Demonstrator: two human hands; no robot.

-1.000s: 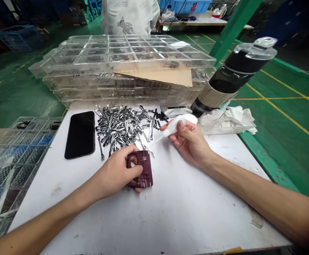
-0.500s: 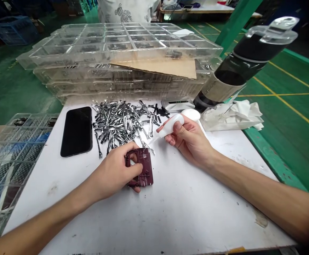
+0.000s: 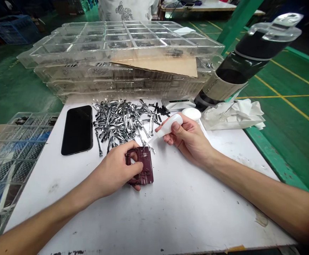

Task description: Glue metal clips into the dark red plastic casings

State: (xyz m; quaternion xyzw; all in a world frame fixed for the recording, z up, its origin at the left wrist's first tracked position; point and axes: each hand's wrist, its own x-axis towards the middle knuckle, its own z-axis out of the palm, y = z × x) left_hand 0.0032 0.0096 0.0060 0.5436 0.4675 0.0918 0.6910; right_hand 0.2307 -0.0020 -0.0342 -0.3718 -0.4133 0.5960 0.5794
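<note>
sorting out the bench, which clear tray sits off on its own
The clear plastic tray at far left, by the black phone; the other trays form one stack farther ahead.

From here I see a black smartphone (image 3: 77,130) on the white worktable (image 3: 196,212); stacked clear plastic compartment trays (image 3: 117,44) beyond; a black tumbler with a clear lid (image 3: 239,67) beside crumpled white tissue (image 3: 231,115).

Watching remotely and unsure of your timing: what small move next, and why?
Probably bring the white squeeze bottle down over the maroon plastic frame: the right hand holds it tip-first toward the frame, which the left hand steadies.
</note>
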